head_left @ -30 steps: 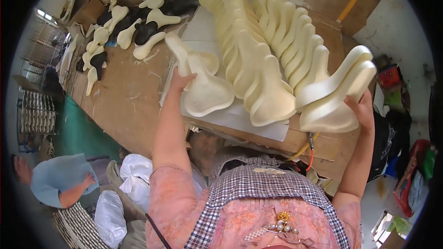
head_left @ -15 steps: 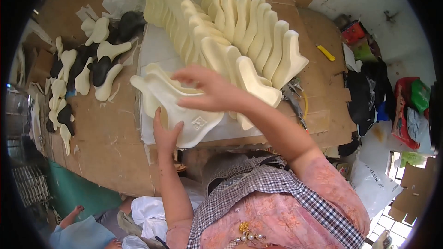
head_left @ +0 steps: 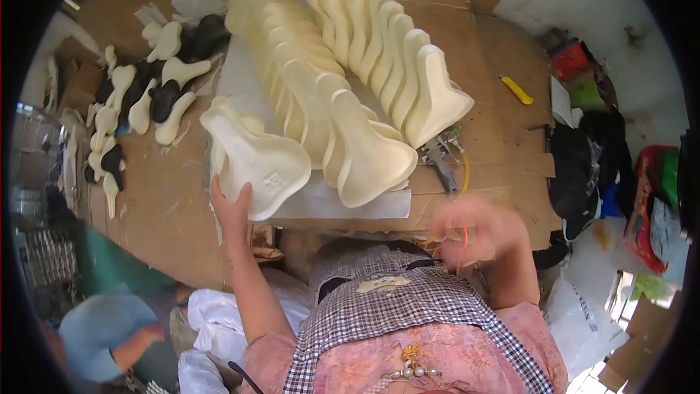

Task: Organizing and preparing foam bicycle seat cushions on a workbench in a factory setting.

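Note:
My left hand (head_left: 232,208) grips the lower left edge of a cream foam bicycle saddle (head_left: 266,168), thumb on one side and fingers on the other. More foam parts lean behind this saddle, partly hidden by it. To its right a long row of foam saddles (head_left: 372,153) stands packed together on a white sheet. My right hand (head_left: 470,233) is smeared by motion above the table's front edge, apart from the saddles. A thin orange-red streak crosses it; whether it holds something cannot be made out.
Another row of foam saddles (head_left: 437,95) stands behind. A grey air gun (head_left: 441,168) with a yellow hose and a yellow cutter (head_left: 516,90) lie at right. Cream and black saddle pieces (head_left: 168,106) cover the left side. Another person's blue sleeve (head_left: 109,335) shows low at left.
My right hand has drawn back from above the front-left saddle toward the table's front right. My left hand and the saddle have shifted left. The rows at right look rearranged slightly.

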`<state>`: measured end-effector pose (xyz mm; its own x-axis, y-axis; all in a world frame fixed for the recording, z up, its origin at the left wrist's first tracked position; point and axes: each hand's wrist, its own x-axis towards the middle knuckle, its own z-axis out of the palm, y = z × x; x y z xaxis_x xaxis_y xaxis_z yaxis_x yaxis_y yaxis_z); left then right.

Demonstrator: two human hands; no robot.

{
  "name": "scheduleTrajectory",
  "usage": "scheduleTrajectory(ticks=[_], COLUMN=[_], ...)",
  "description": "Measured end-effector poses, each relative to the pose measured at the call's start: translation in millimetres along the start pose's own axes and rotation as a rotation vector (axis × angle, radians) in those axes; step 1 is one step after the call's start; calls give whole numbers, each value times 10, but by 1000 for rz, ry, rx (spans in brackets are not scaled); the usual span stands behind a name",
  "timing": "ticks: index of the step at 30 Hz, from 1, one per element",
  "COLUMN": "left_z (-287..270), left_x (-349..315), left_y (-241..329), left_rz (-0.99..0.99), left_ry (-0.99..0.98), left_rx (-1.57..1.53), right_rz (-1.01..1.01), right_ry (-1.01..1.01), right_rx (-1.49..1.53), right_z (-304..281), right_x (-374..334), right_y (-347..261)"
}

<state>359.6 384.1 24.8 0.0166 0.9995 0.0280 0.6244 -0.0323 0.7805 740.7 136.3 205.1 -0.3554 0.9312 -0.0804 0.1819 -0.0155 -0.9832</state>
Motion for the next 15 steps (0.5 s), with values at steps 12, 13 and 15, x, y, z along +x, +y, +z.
scheduleTrajectory(ticks=[12, 13, 15], left_z=[221, 231, 208], left_x=[-212, -226, -269], left_y=[80, 188, 352], left_rz=[-279, -361, -367], left_ry=[100, 55, 9], left_rx=[-114, -191, -251], right_rz=[561, 511, 454], right_ry=[562, 586, 588], right_rx=[-883, -853, -719], right_z=[-357, -303, -326], right_x=[-379, -475, -709], right_y=[2210, 2083, 1949])
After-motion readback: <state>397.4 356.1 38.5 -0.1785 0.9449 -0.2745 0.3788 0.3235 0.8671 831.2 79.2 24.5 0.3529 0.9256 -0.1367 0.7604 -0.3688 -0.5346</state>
